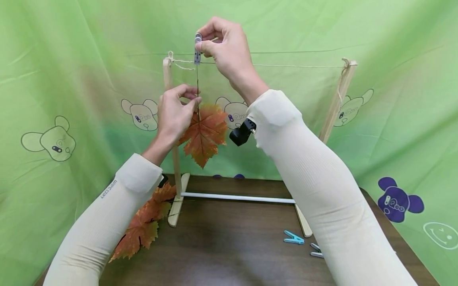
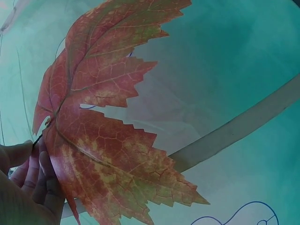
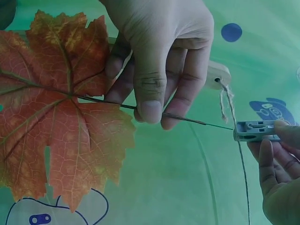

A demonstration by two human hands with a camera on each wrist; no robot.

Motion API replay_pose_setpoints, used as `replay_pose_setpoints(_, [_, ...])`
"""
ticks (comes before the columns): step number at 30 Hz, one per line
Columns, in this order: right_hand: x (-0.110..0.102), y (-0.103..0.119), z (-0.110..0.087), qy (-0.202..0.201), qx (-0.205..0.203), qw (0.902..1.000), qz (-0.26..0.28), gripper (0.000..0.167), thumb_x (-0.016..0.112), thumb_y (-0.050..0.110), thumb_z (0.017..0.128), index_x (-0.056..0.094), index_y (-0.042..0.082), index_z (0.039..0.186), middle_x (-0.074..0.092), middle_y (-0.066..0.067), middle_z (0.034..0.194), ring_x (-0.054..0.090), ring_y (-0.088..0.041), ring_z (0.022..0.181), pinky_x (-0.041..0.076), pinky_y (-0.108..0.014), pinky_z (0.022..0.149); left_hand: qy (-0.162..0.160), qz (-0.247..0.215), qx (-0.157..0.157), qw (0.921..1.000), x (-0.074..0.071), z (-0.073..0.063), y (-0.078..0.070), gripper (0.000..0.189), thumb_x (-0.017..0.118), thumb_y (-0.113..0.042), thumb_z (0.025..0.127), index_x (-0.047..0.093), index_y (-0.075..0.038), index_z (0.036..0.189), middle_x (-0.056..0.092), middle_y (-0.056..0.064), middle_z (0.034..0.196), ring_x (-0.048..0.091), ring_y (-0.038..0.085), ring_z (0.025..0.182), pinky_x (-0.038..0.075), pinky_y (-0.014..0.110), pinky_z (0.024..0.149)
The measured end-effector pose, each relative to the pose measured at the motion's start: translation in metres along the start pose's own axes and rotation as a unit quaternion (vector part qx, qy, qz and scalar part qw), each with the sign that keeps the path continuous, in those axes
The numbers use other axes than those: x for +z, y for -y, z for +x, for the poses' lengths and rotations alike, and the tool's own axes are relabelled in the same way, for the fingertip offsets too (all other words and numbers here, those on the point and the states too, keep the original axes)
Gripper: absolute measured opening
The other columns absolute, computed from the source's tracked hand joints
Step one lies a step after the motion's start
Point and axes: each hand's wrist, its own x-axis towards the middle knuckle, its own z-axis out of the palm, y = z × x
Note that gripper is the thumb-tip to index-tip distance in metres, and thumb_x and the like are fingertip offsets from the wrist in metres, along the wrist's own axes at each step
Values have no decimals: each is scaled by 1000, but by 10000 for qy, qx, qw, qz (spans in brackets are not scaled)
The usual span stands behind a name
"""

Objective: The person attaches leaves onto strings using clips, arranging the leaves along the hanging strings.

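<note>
An orange-red artificial maple leaf hangs by its thin dark stem in front of the left post. My left hand pinches that stem between thumb and fingers just above the blade; in the left wrist view the hand is beside the leaf's base. Above it, my right hand grips a grey clothespin upright at the string. In the right wrist view the clothespin's jaw end sits over the string, and the stem's tip reaches that end.
Wooden posts hold the string, joined low down by a white rod. More maple leaves lie on the brown table at left. A blue clothespin and a grey one lie at right, the latter partly behind the sleeve.
</note>
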Motion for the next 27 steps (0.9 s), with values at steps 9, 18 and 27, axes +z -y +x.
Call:
replay_pose_setpoints(9, [1,-2,-1,136,137,9998,-112,23,73,-9,91,68,11,82,67,2,77,60,-14,76,50,-25,80,-3,-7,43,10000,0,0,0,19,74,-15,99,78,-8,116,78,7,104,72,16,73,50,21,58])
replay_pose_setpoints(18, [2,-3,-1,263,286,9991,-171,20,73,-8,91,69,10,84,70,4,77,63,-14,80,56,-28,86,-68,-101,40,9999,0,0,-1,18,74,-12,98,78,-6,115,78,10,105,73,21,75,48,18,57])
replay_pose_setpoints(27, [2,-3,-1,327,279,9985,-353,21,72,-7,92,68,11,84,69,3,77,61,-12,77,53,-26,83,-82,-110,77,9999,-1,0,-1,19,74,-13,99,78,-7,116,78,9,105,72,18,73,49,20,58])
